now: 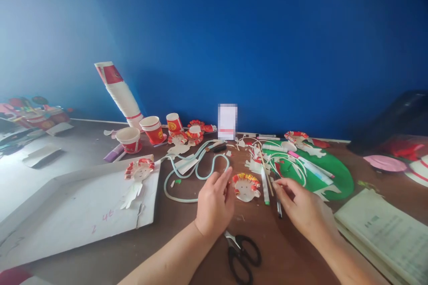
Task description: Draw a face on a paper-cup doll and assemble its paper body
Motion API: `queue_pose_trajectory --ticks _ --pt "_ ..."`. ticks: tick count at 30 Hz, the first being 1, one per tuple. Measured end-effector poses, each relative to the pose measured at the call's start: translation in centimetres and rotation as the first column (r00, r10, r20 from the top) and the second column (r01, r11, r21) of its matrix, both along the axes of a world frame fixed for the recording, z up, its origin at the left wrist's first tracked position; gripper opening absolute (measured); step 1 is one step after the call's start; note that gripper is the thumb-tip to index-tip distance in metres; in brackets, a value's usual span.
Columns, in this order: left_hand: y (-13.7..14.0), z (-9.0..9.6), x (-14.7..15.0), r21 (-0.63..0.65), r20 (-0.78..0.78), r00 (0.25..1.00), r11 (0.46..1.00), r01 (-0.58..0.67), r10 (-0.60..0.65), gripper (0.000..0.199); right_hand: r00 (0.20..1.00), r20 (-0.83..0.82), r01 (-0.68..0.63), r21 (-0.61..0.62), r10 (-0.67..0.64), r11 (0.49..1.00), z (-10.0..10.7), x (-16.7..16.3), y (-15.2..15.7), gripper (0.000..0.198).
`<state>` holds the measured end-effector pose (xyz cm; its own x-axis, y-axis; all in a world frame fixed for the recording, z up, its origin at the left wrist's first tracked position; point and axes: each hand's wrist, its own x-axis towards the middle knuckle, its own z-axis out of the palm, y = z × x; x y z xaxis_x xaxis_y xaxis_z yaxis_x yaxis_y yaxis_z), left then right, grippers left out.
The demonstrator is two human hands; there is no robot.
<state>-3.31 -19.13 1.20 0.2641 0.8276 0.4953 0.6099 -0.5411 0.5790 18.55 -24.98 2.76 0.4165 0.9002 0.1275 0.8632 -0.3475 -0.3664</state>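
My left hand (216, 202) hovers over the brown table with its fingers stretched out, holding nothing. Just right of its fingertips lies a paper-cup face (245, 188) with a red and yellow fringe and a small drawn face. My right hand (302, 205) is closed, thumb and index finger pinched on a thin black pen (279, 210). Beside that pen lie a green-capped marker (265, 187) and a thin wooden stick (269, 180). Black-handled scissors (241, 254) rest below my left hand, blades partly hidden by the wrist.
A white box lid (83, 209) at left carries a paper figure (138, 178). Behind are paper cups (128, 139), a leaning cup stack (122, 98) and a pale blue cord (170, 182). Markers and scraps cover a green disc (341, 173); a notebook (384, 231) lies right.
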Motion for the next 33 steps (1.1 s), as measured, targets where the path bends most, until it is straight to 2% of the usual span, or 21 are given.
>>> queue_pose_trajectory --ticks 7,11,17,21,28,33 --pt "0.6 -0.7 0.1 0.003 0.026 0.998 0.998 -0.061 0.061 0.045 0.988 0.099 -0.120 -0.017 0.121 0.993 0.0 -1.6 -0.3 0.032" --pt "0.4 -0.9 0.1 -0.030 -0.038 0.999 0.999 -0.029 0.027 0.053 0.985 0.136 -0.106 -0.023 0.108 0.994 -0.6 -2.1 -0.3 0.037" --pt "-0.1 -0.6 0.3 -0.136 -0.164 0.986 0.991 -0.019 -0.004 0.078 0.986 0.149 -0.055 -0.103 0.070 0.993 -1.0 -2.2 0.0 0.033" --pt "-0.5 -0.2 0.6 -0.182 -0.228 0.973 0.983 -0.010 -0.033 0.088 0.984 0.171 -0.024 -0.124 0.045 0.992 -1.1 -2.0 0.2 0.041" --pt "-0.5 -0.6 1.2 -0.201 -0.321 0.947 0.978 -0.061 -0.006 0.082 0.993 0.095 0.073 -0.089 -0.064 0.993 0.0 -1.4 0.3 0.045" --pt "-0.5 -0.7 1.4 -0.197 -0.353 0.935 0.977 -0.083 0.008 0.074 0.996 0.030 0.088 -0.053 -0.087 0.995 0.5 0.0 0.5 0.044"
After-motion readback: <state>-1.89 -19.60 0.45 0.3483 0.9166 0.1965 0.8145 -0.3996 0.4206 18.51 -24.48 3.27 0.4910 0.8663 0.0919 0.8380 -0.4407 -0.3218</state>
